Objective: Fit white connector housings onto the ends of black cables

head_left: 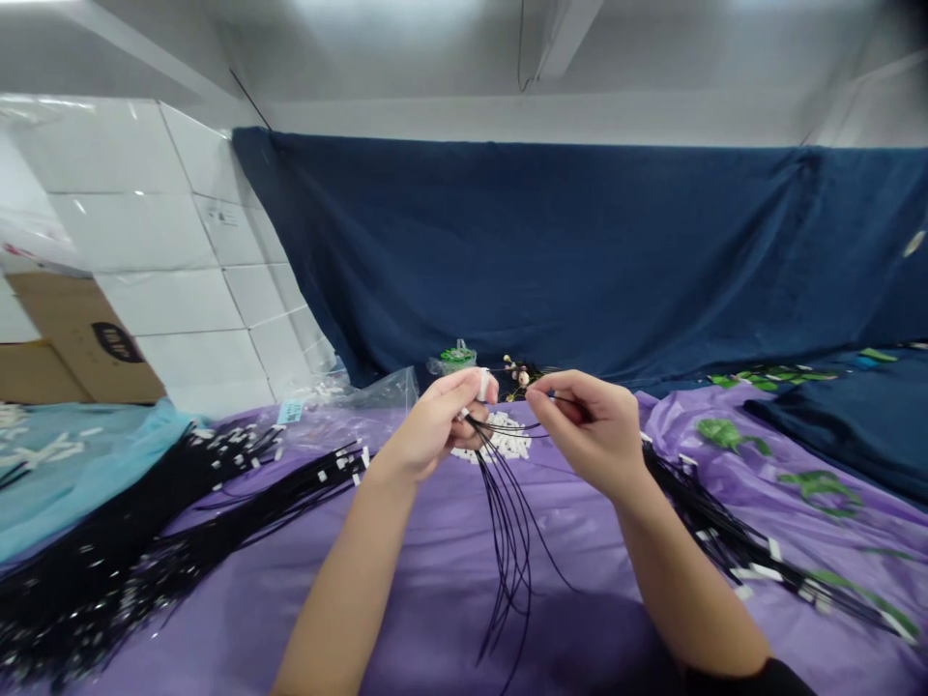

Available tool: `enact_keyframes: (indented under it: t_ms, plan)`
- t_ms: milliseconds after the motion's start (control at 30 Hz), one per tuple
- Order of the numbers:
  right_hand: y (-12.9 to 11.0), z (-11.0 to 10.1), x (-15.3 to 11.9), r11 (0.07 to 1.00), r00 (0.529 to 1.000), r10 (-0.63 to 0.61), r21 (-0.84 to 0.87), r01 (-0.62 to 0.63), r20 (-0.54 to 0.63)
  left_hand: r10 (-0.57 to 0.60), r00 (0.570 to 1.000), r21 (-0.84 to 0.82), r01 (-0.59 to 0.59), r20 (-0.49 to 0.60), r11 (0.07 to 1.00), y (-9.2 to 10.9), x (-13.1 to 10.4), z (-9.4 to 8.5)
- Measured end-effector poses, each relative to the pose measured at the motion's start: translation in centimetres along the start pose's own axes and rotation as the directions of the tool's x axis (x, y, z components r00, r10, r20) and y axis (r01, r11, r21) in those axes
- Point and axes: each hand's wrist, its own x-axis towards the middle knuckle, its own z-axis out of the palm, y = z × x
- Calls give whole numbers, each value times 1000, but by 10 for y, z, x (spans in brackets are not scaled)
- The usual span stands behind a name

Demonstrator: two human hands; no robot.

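My left hand point(435, 420) is closed around several thin black cords point(511, 551), whose loose lengths hang over the purple sheet point(427, 590). A small white piece point(484, 384) shows at its thumb and fingertip; whether it is held or wrapped on the finger I cannot tell. To the right, my right hand point(591, 430) is closed in a pinch on one black cord, which stretches across to the left hand. Just behind the hands lies a heap of small white pieces point(511, 443), partly hidden by the left fingers.
Thick bundles of black cords with white ends point(108, 522) lie at the left. Another cord bundle point(725, 532) and green leaf-like pieces point(725, 435) are at the right. Behind stand white boxes point(188, 290), a clear plastic bag point(384, 391) and a dark blue curtain point(543, 251).
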Motion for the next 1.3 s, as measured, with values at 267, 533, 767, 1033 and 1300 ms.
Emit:
enact_keyframes:
  t_ms: [267, 533, 767, 1033, 1300]
  plan:
    - [0, -2, 1, 956, 974, -227, -190, 222, -3, 6, 1000, 4, -6, -16, 1000, -1, -4, 3]
    - [4, -4, -4, 713, 874, -481, -552, 432, 63, 3, 1000, 26, -2, -25, 1000, -4, -1, 7]
    - [2, -3, -7, 643, 878, -477, -663, 383, 46, 23, 998, 34, -21, -62, 999, -4, -3, 10]
    - [2, 1, -10, 736, 918, -396, -603, 307, -15, 8, 999, 35, -7, -38, 999, -3, -3, 8]
    - [6, -1, -9, 753, 910, -414, -552, 358, 26, -14, 1000, -23, 14, -13, 1000, -1, -6, 9]
